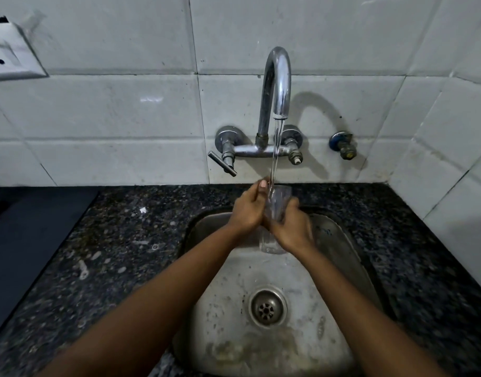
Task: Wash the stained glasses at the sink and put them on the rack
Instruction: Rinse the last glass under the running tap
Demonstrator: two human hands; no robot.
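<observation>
A clear drinking glass [278, 201] is held upright over the steel sink [228, 295], under the running stream from the chrome tap [278, 85]. My right hand [292, 227] wraps the glass from the right, around its middle and lower part. My left hand [247, 210] touches it from the left, thumb up at the rim beside the water. The base of the glass [270, 244] shows below my hands. No rack is in view.
The sink drain [266, 308] lies near me. Speckled dark granite counter [119, 254] surrounds the sink. A dark mat or surface [24, 232] lies at the left. On the tiled wall are tap handles [223, 159], a small valve [342, 145] and a socket [8, 55].
</observation>
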